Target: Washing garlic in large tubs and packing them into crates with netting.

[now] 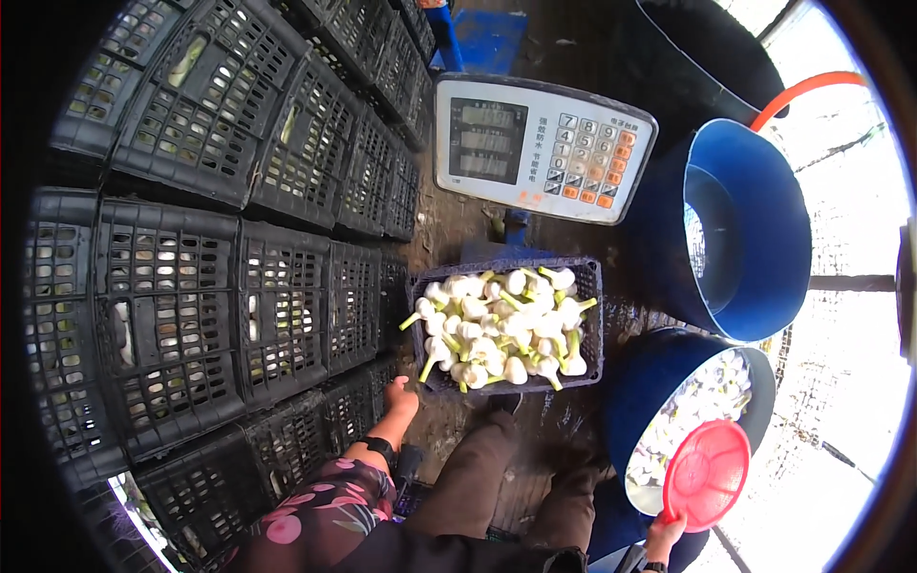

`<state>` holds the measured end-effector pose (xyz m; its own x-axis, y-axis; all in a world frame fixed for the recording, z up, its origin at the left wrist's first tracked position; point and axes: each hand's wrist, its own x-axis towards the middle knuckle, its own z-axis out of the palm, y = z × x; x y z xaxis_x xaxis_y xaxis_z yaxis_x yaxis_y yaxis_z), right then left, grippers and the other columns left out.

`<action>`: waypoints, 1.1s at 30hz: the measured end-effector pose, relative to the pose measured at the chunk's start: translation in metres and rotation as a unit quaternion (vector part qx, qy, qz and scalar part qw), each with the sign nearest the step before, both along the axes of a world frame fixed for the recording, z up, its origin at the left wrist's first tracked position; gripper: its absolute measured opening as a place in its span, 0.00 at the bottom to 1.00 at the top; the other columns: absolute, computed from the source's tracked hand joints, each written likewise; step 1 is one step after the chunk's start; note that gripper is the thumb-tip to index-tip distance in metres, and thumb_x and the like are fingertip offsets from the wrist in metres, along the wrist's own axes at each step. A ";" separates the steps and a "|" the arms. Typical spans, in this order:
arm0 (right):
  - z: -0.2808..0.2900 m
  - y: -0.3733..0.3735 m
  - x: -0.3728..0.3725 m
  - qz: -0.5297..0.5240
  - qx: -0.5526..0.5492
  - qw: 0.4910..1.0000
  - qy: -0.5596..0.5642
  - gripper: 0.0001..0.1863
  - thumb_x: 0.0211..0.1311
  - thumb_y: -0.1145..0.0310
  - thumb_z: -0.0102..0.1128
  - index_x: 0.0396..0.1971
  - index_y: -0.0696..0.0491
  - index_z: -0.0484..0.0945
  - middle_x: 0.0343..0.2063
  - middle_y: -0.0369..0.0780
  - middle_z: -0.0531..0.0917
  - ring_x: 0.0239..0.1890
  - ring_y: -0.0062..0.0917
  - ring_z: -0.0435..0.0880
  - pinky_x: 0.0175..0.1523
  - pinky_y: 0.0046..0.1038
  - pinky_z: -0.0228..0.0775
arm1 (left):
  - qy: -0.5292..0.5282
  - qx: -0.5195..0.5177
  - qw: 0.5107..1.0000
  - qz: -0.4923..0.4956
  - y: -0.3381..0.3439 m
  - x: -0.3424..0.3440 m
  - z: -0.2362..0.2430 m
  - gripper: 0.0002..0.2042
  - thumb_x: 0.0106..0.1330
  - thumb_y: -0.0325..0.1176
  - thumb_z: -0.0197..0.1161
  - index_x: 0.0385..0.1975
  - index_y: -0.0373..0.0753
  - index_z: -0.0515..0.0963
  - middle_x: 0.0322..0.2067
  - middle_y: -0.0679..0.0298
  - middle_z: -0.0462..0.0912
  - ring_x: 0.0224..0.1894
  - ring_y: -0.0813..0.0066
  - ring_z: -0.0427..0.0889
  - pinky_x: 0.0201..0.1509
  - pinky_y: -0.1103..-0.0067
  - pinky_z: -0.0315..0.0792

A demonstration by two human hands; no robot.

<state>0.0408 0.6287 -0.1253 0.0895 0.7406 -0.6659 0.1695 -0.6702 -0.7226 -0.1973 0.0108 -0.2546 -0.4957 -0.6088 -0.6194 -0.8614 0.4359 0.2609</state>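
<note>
My right hand (666, 535) is closed round the handle of a red plastic scoop (709, 475). The scoop's round bowl tilts over the rim of a blue barrel (626, 406) that holds many white pieces (702, 390), likely garlic. My left hand (402, 398) hangs beside the near left corner of a black plastic crate (509, 263), fingers loosely apart and nothing seen in them. White garlic bulbs (482, 351) with short green stems heap up in that crate. Just beyond it stands an electronic scale's display (544, 148) with a keypad; a blue plate shows between them.
Stacked black crates (172, 306) with pale contents wall off the left side. At the right stands a second blue barrel (750, 229), with little seen inside. A large dark tub (712, 57) with an orange hose-like loop (807, 91) beside it lies farther back.
</note>
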 end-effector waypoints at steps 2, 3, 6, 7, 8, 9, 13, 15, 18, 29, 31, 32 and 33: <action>0.005 -0.006 0.013 0.002 -0.019 1.000 -0.013 0.11 0.56 0.65 0.49 0.35 0.55 0.70 0.28 0.38 0.78 0.27 0.24 0.78 0.28 0.22 0.74 | 0.025 -0.055 0.997 -0.045 -0.006 -0.003 0.006 0.18 0.47 0.22 0.56 0.41 0.42 0.75 0.41 0.51 0.75 0.48 0.55 0.74 0.50 0.70 0.69; 0.004 -0.006 0.021 0.002 -0.019 1.000 -0.011 0.11 0.56 0.65 0.49 0.35 0.55 0.70 0.28 0.38 0.78 0.27 0.24 0.78 0.28 0.22 0.74 | 0.025 -0.066 0.996 -0.055 -0.001 -0.010 0.012 0.18 0.49 0.24 0.55 0.43 0.42 0.74 0.43 0.50 0.74 0.48 0.53 0.74 0.51 0.69 0.69; 0.008 -0.010 0.054 -0.034 -0.043 0.998 -0.034 0.12 0.57 0.65 0.47 0.37 0.55 0.70 0.29 0.38 0.79 0.29 0.25 0.79 0.32 0.24 0.75 | 0.049 -0.054 0.996 -0.056 0.013 -0.037 0.029 0.20 0.49 0.23 0.55 0.45 0.42 0.73 0.44 0.51 0.73 0.47 0.54 0.74 0.52 0.69 0.68; 0.012 -0.017 0.071 0.191 0.054 0.966 -0.164 0.20 0.54 0.59 0.54 0.42 0.58 0.72 0.37 0.46 0.77 0.38 0.26 0.78 0.41 0.22 0.71 | 0.056 -0.018 0.998 -0.033 0.019 -0.046 0.034 0.22 0.48 0.22 0.54 0.48 0.42 0.71 0.47 0.53 0.71 0.50 0.56 0.71 0.55 0.69 0.65; 0.013 -0.022 0.076 0.405 0.141 0.859 -0.279 0.28 0.52 0.53 0.61 0.46 0.60 0.75 0.45 0.53 0.76 0.47 0.27 0.77 0.51 0.20 0.66 | 0.056 -0.022 0.998 -0.034 0.015 -0.051 0.033 0.22 0.48 0.22 0.54 0.48 0.42 0.71 0.47 0.53 0.71 0.50 0.56 0.71 0.55 0.69 0.65; 0.005 -0.021 0.074 0.404 0.137 0.860 -0.280 0.28 0.52 0.53 0.61 0.46 0.60 0.75 0.45 0.53 0.76 0.47 0.27 0.77 0.51 0.20 0.66 | 0.113 -0.042 0.989 -0.084 0.013 -0.056 0.031 0.24 0.48 0.22 0.55 0.49 0.42 0.69 0.49 0.51 0.69 0.53 0.55 0.68 0.58 0.68 0.63; 0.015 -0.039 0.020 0.022 -0.005 0.997 0.068 0.19 0.63 0.63 0.45 0.47 0.61 0.68 0.40 0.42 0.78 0.40 0.30 0.78 0.46 0.26 0.72 | 0.216 -0.031 0.942 -0.256 0.031 -0.096 0.018 0.32 0.45 0.23 0.58 0.56 0.41 0.63 0.55 0.40 0.60 0.61 0.45 0.57 0.65 0.66 0.54; 0.014 -0.014 0.020 0.006 -0.014 0.994 0.107 0.15 0.61 0.68 0.49 0.43 0.63 0.69 0.41 0.45 0.77 0.43 0.30 0.77 0.50 0.28 0.72 | 0.224 -0.112 0.928 -0.275 0.035 -0.116 0.007 0.33 0.45 0.25 0.59 0.57 0.40 0.60 0.55 0.41 0.57 0.57 0.45 0.62 0.62 0.66 0.58; -0.007 -0.003 -0.013 -0.044 -0.041 0.995 0.082 0.10 0.57 0.71 0.52 0.38 0.58 0.70 0.35 0.40 0.79 0.35 0.31 0.79 0.40 0.29 0.76 | 0.178 -0.214 0.929 -0.242 -0.009 -0.125 -0.012 0.33 0.46 0.29 0.61 0.57 0.44 0.60 0.49 0.43 0.61 0.49 0.47 0.69 0.52 0.64 0.68; -0.084 0.069 0.005 -0.183 0.086 0.951 0.236 0.15 0.59 0.68 0.50 0.45 0.59 0.69 0.35 0.43 0.79 0.39 0.32 0.79 0.43 0.33 0.76 | -0.016 -0.148 0.935 -0.322 0.054 -0.076 -0.003 0.20 0.56 0.34 0.58 0.48 0.34 0.68 0.44 0.47 0.74 0.44 0.54 0.76 0.47 0.68 0.70; -0.095 0.049 -0.032 -0.175 0.023 0.945 0.275 0.18 0.59 0.63 0.54 0.45 0.60 0.70 0.36 0.44 0.79 0.41 0.33 0.79 0.47 0.34 0.73 | 0.133 -0.129 0.932 -0.312 0.056 -0.049 0.015 0.17 0.56 0.27 0.56 0.48 0.37 0.70 0.43 0.51 0.71 0.40 0.62 0.74 0.45 0.74 0.69; -0.115 0.042 -0.047 -0.152 -0.079 0.955 0.242 0.21 0.58 0.59 0.56 0.45 0.60 0.71 0.36 0.45 0.79 0.42 0.32 0.79 0.49 0.35 0.72 | 0.137 -0.139 0.929 -0.314 0.055 -0.041 0.022 0.17 0.56 0.27 0.56 0.48 0.37 0.70 0.43 0.51 0.71 0.40 0.62 0.74 0.45 0.74 0.69; -0.137 0.046 -0.054 0.017 -0.058 0.983 0.171 0.24 0.55 0.58 0.59 0.45 0.60 0.70 0.37 0.45 0.78 0.43 0.34 0.78 0.50 0.34 0.71 | 0.162 -0.113 0.931 -0.306 0.063 -0.025 0.018 0.18 0.56 0.24 0.55 0.48 0.36 0.70 0.43 0.54 0.69 0.38 0.66 0.73 0.45 0.76 0.69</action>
